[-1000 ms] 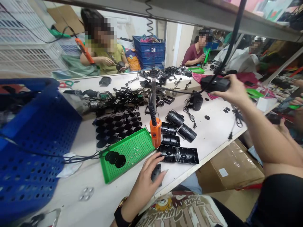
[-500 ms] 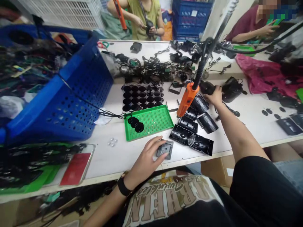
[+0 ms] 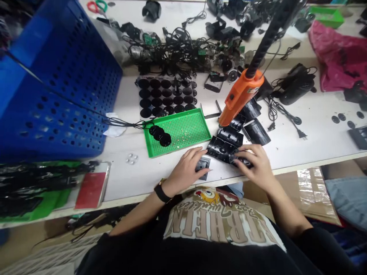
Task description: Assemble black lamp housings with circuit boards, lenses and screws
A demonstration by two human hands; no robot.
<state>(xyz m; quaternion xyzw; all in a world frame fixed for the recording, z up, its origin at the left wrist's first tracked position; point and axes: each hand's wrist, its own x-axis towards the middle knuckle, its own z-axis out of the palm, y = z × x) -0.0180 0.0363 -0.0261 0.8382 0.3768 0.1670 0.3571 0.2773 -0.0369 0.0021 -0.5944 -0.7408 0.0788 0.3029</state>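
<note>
My left hand (image 3: 186, 168) rests at the table's front with fingers stretched and thumb apart, over and beside a small dark grey square plastic part (image 3: 204, 165) lying on the surface. My right hand (image 3: 256, 166) is bent over a black plastic housing half (image 3: 247, 162), thumb and fingers on either side of it. Its fingers partly hide that piece. Another open black housing half (image 3: 220, 148) lies just left of it. Above these hangs an orange electric screwdriver (image 3: 241, 97), tip down, touched by neither hand.
A green perforated tray (image 3: 197, 141) holds small screws and several black discs. At left stands a large blue basket (image 3: 94, 76). Rows of black discs (image 3: 166, 93), tangled cables (image 3: 177, 49) and a cabled black device (image 3: 296, 84) lie farther back. More curved black housings (image 3: 256, 131) sit by the screwdriver.
My right hand has come back from the dark objects at the far right to the housings near the front edge. My left hand stays by the square part. The view has tilted down.
</note>
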